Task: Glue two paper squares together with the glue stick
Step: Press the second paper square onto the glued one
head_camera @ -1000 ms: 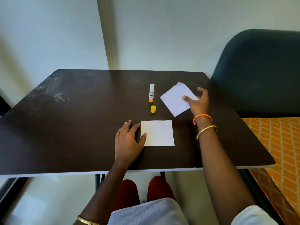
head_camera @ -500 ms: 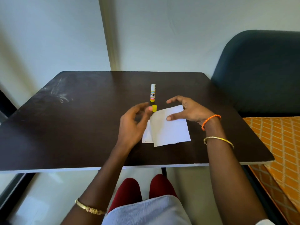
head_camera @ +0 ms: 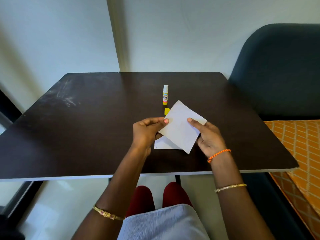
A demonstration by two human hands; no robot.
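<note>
Now both hands have lifted the top paper off the table: my left hand pinches its left corner, my right hand its right edge. Directly under my fingers lies the second paper; beyond them stands the open glue stick.

Open worktop across the whole left half and along the far edge. Blocking the centre: upright glue stick, yellow cap just in front, lifted paper square. Hemmed in on the right by a dark chair.
</note>
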